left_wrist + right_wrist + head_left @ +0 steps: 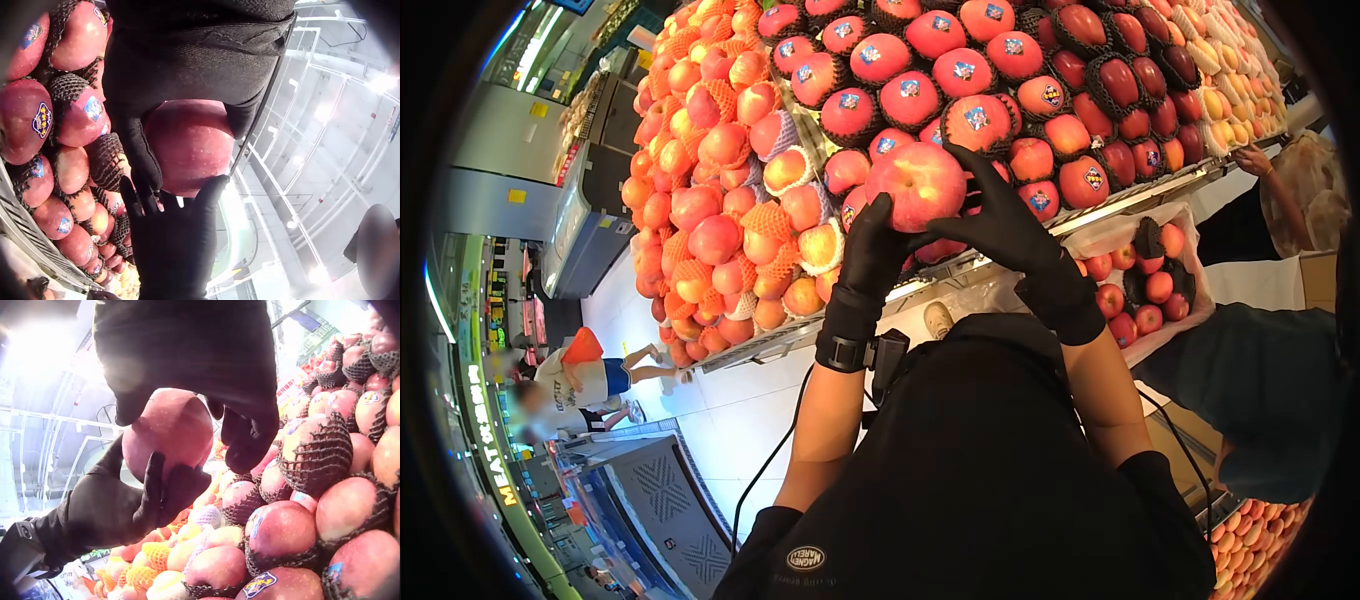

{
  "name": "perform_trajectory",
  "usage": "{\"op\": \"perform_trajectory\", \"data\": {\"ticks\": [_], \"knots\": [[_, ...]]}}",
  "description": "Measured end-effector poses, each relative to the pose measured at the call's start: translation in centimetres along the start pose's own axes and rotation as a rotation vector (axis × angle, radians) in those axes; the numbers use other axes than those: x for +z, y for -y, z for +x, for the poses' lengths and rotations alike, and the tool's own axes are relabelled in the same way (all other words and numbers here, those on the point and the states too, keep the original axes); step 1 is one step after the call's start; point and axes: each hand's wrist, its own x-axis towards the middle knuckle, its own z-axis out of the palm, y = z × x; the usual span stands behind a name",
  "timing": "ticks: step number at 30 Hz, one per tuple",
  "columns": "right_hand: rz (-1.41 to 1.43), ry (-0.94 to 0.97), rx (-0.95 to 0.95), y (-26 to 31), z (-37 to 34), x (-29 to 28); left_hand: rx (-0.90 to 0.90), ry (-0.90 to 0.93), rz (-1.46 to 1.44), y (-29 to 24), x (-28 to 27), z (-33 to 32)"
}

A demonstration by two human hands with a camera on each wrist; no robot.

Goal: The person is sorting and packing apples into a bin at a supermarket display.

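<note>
A large red apple (918,184) without a net sleeve is held up in front of the fruit display. My black-gloved left hand (874,250) grips it from the left and below, its fingers curled against the skin in the right wrist view. Opposite, my gloved right hand (1010,222) is spread in a wide C beside the apple (169,431), thumb right at its surface and the other fingers off to its side. Just behind are red apples (910,98) in dark net sleeves, many with blue stickers.
Apples in orange and white nets (730,225) are heaped on the left. A rail (960,268) edges the stand. A lined box of apples (1140,285) stands at the right, near a person in dark clothing (1250,400). Other people (585,375) are at the far left.
</note>
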Motion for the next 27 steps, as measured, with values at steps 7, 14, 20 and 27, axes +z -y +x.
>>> {"op": "perform_trajectory", "data": {"ticks": [7,14,20,27], "knots": [[0.126,0.023,0.146,-0.5,0.5,-0.2,0.377,-0.108,0.569,-2.2,1.2,-0.2],[0.398,0.068,0.174,-1.1,1.6,-0.2,0.694,-0.093,1.003,-2.6,2.0,-0.3],[0.453,0.073,0.146,-0.1,2.1,0.2,0.726,-0.123,1.099,-2.5,2.2,-0.6],[0.327,0.051,0.092,0.8,2.6,1.2,0.853,-0.143,1.23,-2.3,1.9,-0.4]]}}
